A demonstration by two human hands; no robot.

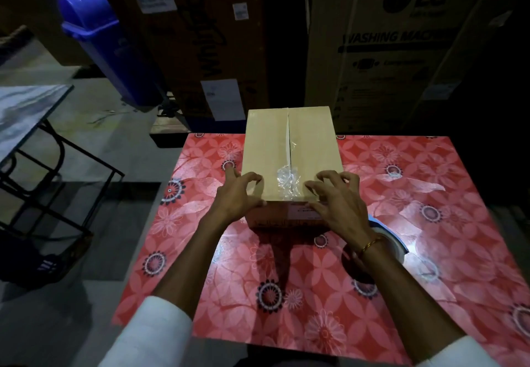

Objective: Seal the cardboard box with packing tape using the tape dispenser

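Observation:
A tan cardboard box stands on the red flowered table, its two top flaps closed along a middle seam. Clear tape lies crumpled over the near end of that seam. My left hand rests with bent fingers on the box's near left corner. My right hand presses spread fingers on the near right corner and front edge. Neither hand holds anything. A tape roll on a blue dispenser lies on the table behind my right wrist, mostly hidden.
A blue swing-lid bin leans at the back left. Large appliance cartons stand behind the table. A black metal-framed side table stands to the left on the grey floor.

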